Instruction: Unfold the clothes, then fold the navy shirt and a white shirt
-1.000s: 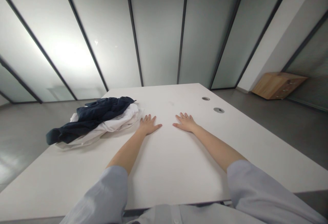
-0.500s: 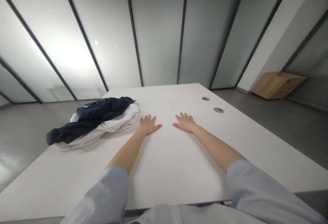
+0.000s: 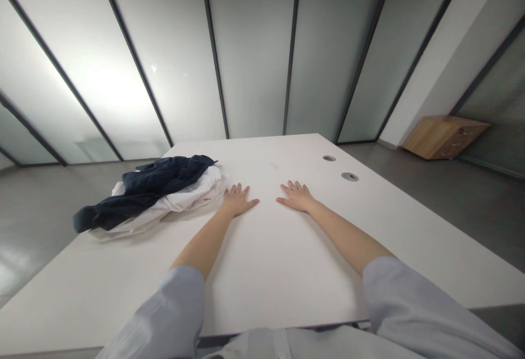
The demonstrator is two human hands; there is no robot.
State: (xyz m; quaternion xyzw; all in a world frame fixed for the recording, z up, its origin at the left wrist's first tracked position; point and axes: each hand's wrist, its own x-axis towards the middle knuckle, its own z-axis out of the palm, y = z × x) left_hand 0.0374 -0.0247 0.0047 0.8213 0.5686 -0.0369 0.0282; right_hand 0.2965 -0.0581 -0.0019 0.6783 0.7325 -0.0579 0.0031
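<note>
My left hand (image 3: 237,200) lies flat on the white table (image 3: 262,260), fingers spread and palm down, holding nothing. My right hand (image 3: 297,197) rests the same way a short distance to its right, also empty. Just left of my left hand is a heap of clothing: a dark navy garment (image 3: 141,190) lying over a crumpled white garment (image 3: 180,199). The white cloth comes close to my left fingers, and I cannot tell whether they touch.
Two round metal cable grommets (image 3: 350,177) are set in the tabletop at the far right. Frosted glass panels with dark frames stand behind the table. A low wooden cabinet (image 3: 445,137) sits on the grey floor (image 3: 451,184) at the right.
</note>
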